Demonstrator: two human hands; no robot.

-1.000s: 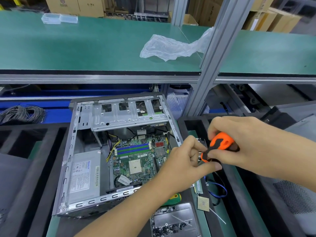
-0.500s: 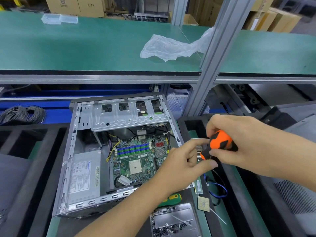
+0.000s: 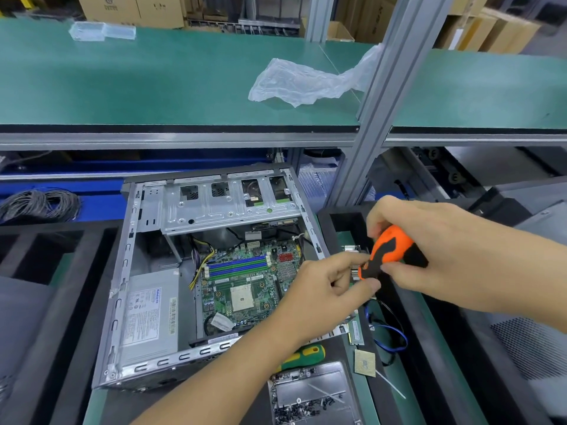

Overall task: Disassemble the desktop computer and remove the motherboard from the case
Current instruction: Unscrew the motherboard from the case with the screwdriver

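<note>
The open desktop case [image 3: 122, 271] lies on its side before me, with the green motherboard [image 3: 245, 283] seated in its floor and a grey power supply [image 3: 150, 314] to its left. My right hand [image 3: 435, 253] grips the orange-and-black handle of a screwdriver [image 3: 389, 250] just right of the case's edge. My left hand [image 3: 325, 289] reaches across the case's right corner. Its index finger and thumb pinch the front end of the screwdriver. The shaft and tip are hidden behind the fingers.
A green-and-yellow screwdriver [image 3: 303, 357] lies below the case, beside a metal tray [image 3: 337, 375] holding several screws. A CPU chip [image 3: 365, 363], a memory stick [image 3: 356, 331] and a blue cable [image 3: 395, 335] lie to the right. A finned heatsink [image 3: 352, 250] sits behind my hands. A plastic bag [image 3: 306, 81] rests on the upper shelf.
The screwdriver handle has risen slightly in my right hand. My left index finger and thumb have stretched out to its front end. The case has not moved.
</note>
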